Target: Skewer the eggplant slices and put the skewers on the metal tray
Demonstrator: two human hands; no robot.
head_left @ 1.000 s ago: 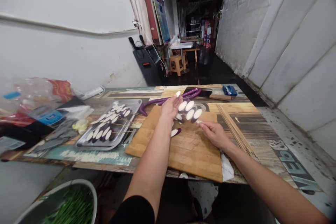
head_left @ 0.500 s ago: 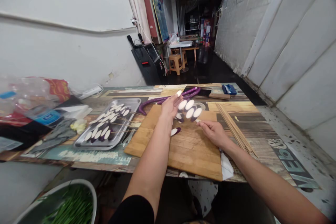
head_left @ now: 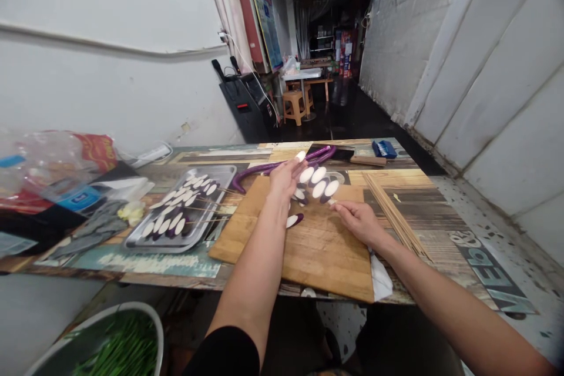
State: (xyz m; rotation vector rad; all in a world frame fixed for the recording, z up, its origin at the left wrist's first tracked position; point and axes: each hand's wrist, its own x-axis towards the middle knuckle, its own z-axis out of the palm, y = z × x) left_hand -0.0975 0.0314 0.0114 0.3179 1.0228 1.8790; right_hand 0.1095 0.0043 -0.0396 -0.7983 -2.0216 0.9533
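Note:
My right hand (head_left: 356,220) is closed on the end of a skewer that carries several eggplant slices (head_left: 319,189), white-faced with purple skin. The skewered slices hang over the far part of the wooden cutting board (head_left: 326,252). Left of them, my left hand (head_left: 284,177) has a single eggplant slice (head_left: 300,156) at its fingertips; the fingers partly hide how it is gripped. A loose eggplant slice (head_left: 294,220) lies on the board beside my left forearm. More slices sit beneath the skewered ones, partly covered.
At left, a metal tray (head_left: 189,243) bears several eggplant skewers. Whole purple eggplants (head_left: 264,167) and a wooden-handled knife (head_left: 368,160) lie behind the board. Bare skewers (head_left: 394,217) and a blue box (head_left: 384,149) are at right. A basin (head_left: 159,329) of greens stands below left.

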